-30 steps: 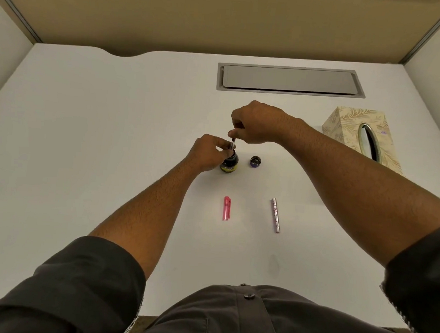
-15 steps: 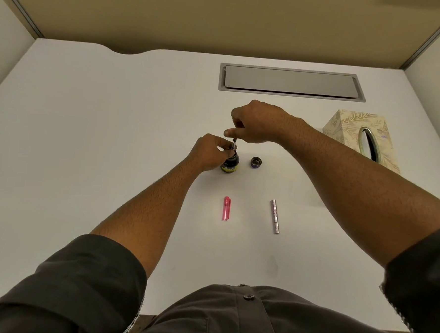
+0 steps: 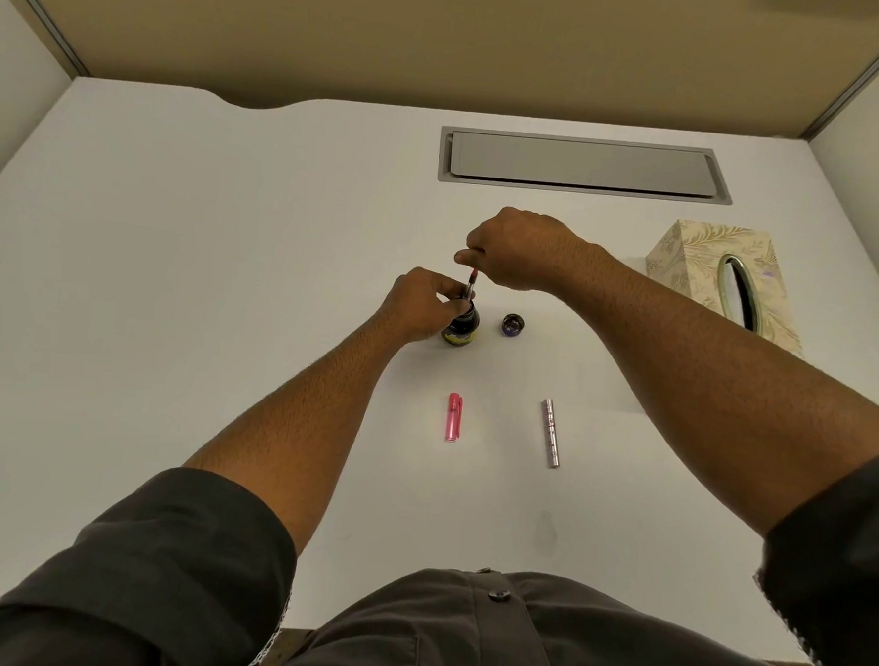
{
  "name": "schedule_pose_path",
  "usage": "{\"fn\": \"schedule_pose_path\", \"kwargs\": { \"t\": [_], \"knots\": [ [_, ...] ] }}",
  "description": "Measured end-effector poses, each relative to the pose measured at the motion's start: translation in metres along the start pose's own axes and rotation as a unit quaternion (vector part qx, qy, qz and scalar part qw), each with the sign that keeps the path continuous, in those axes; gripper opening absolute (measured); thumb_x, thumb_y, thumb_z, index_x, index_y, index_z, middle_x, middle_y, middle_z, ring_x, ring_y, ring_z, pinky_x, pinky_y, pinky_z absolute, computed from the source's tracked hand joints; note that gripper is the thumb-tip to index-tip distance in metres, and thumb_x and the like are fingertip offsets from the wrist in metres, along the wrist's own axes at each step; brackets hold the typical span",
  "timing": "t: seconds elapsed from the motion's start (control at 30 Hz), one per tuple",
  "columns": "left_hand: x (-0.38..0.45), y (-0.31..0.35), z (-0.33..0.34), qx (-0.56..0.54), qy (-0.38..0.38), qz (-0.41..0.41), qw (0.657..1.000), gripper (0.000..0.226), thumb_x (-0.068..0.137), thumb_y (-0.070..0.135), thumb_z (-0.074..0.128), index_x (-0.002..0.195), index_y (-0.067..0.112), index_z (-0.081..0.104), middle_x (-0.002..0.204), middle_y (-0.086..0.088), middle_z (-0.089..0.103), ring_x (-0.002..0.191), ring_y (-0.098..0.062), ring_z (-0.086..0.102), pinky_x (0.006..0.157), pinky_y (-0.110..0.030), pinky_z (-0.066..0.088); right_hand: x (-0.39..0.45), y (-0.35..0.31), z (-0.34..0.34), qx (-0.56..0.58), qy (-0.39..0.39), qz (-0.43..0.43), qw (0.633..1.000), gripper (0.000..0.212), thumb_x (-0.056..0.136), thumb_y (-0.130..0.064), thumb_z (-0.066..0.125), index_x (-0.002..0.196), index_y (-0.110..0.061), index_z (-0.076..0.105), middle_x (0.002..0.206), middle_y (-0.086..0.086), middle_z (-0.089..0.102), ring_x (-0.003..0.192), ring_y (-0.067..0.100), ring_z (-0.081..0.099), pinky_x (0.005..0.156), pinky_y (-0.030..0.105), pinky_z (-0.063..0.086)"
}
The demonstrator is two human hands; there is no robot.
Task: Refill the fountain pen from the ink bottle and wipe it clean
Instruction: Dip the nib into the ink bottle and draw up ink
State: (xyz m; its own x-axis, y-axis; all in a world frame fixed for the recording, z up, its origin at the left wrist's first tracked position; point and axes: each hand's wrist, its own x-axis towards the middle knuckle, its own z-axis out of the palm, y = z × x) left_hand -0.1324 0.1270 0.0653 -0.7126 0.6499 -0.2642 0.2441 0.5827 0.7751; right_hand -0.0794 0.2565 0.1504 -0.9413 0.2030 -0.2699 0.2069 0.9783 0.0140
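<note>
- gripping the ink bottle (image 3: 461, 328) on the white desk (image 3: 174, 265) with our left hand (image 3: 421, 303), fingers wrapped round it
- pen section (image 3: 470, 284) stands tilted in the bottle mouth, our right hand (image 3: 517, 247) pinching its top end
- bottle cap (image 3: 512, 325) just right of the bottle
- pink cap (image 3: 453, 416) and silver barrel (image 3: 550, 432) lie nearer us, apart
- tissue box (image 3: 709, 267) far right

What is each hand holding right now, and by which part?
The left hand grips the ink bottle by its side. The right hand pinches the top end of the pen, whose lower end is in the bottle's mouth.
</note>
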Motion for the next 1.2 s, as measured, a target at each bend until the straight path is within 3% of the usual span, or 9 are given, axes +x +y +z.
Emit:
{"fn": "schedule_pose_path", "kwargs": {
  "t": [0.1, 0.3, 0.53, 0.67, 0.77, 0.87, 1.07, 1.2],
  "knots": [
    [0.0003, 0.0000, -0.0004, -0.007, 0.002, -0.003, 1.000, 0.020, 0.087, 0.023, 0.067, 0.105, 0.021, 0.074, 0.106, 0.000, 0.072, 0.087, -0.013, 0.060, 0.076, -0.023, 0.045, -0.0005, 0.0021, -0.0006, 0.001, -0.010, -0.004, 1.000, 0.037, 0.100, -0.048, 0.039, 0.105, -0.016, 0.056, 0.091, 0.003, 0.053, 0.083, 0.019, 0.053, 0.068, 0.034, 0.042],
    [0.0011, -0.0007, 0.0000, -0.001, 0.002, -0.005, 1.000, 0.021, 0.086, 0.024, 0.067, 0.106, 0.022, 0.074, 0.111, -0.001, 0.071, 0.089, -0.014, 0.061, 0.075, -0.024, 0.045, -0.0003, 0.0063, 0.0021, -0.005, -0.005, -0.037, 0.999, 0.015, 0.099, -0.030, 0.051, 0.106, -0.018, 0.055, 0.097, 0.004, 0.059, 0.081, 0.020, 0.056, 0.061, 0.031, 0.040],
    [0.0011, -0.0007, -0.0008, 0.000, 0.000, -0.003, 1.000, 0.022, 0.087, 0.024, 0.066, 0.107, 0.021, 0.073, 0.109, 0.000, 0.072, 0.083, -0.011, 0.058, 0.071, -0.021, 0.042, 0.0010, 0.0005, 0.0022, -0.032, 0.006, -0.012, 0.999, 0.040, 0.101, -0.046, 0.038, 0.100, -0.015, 0.063, 0.090, 0.001, 0.054, 0.083, 0.019, 0.053, 0.067, 0.034, 0.040],
    [0.0014, -0.0016, -0.0003, -0.006, -0.002, -0.002, 1.000, 0.022, 0.087, 0.024, 0.067, 0.108, 0.021, 0.073, 0.110, 0.001, 0.071, 0.083, -0.010, 0.057, 0.072, -0.020, 0.042, -0.0019, 0.0056, 0.0014, -0.016, 0.016, -0.022, 1.000, 0.037, 0.096, -0.053, 0.046, 0.092, -0.017, 0.053, 0.087, 0.001, 0.054, 0.081, 0.019, 0.053, 0.065, 0.033, 0.040],
    [0.0021, -0.0021, 0.0000, -0.004, 0.000, -0.004, 1.000, 0.021, 0.087, 0.024, 0.067, 0.107, 0.022, 0.073, 0.111, 0.001, 0.071, 0.084, -0.011, 0.058, 0.071, -0.021, 0.042, -0.0037, 0.0084, 0.0000, -0.005, 0.016, -0.035, 0.999, 0.027, 0.096, -0.041, 0.053, 0.105, -0.016, 0.057, 0.090, 0.001, 0.052, 0.081, 0.020, 0.053, 0.062, 0.032, 0.039],
    [0.0023, -0.0023, -0.0002, 0.001, 0.000, -0.003, 1.000, 0.021, 0.087, 0.025, 0.067, 0.107, 0.023, 0.073, 0.111, 0.000, 0.071, 0.085, -0.012, 0.059, 0.072, -0.022, 0.043, -0.0041, 0.0079, -0.0007, -0.011, 0.019, -0.044, 0.999, 0.019, 0.097, -0.033, 0.053, 0.102, -0.016, 0.057, 0.090, 0.001, 0.054, 0.079, 0.020, 0.054, 0.060, 0.031, 0.039],
    [0.0025, -0.0022, -0.0007, 0.004, -0.001, 0.000, 1.000, 0.023, 0.087, 0.025, 0.067, 0.109, 0.022, 0.073, 0.110, 0.001, 0.071, 0.088, -0.013, 0.060, 0.072, -0.021, 0.042, 0.0005, 0.0044, 0.0030, -0.017, 0.020, -0.023, 0.999, 0.035, 0.099, -0.045, 0.043, 0.093, -0.017, 0.062, 0.085, -0.001, 0.055, 0.081, 0.018, 0.056, 0.064, 0.033, 0.041],
    [0.0020, -0.0020, 0.0000, 0.006, 0.000, 0.005, 1.000, 0.024, 0.088, 0.023, 0.066, 0.111, 0.020, 0.072, 0.113, 0.000, 0.071, 0.092, -0.014, 0.061, 0.076, -0.023, 0.044, -0.0003, 0.0071, -0.0008, -0.009, 0.022, -0.028, 0.999, 0.028, 0.096, -0.046, 0.050, 0.098, -0.018, 0.057, 0.089, 0.000, 0.055, 0.084, 0.019, 0.055, 0.065, 0.032, 0.040]
  ]
}}
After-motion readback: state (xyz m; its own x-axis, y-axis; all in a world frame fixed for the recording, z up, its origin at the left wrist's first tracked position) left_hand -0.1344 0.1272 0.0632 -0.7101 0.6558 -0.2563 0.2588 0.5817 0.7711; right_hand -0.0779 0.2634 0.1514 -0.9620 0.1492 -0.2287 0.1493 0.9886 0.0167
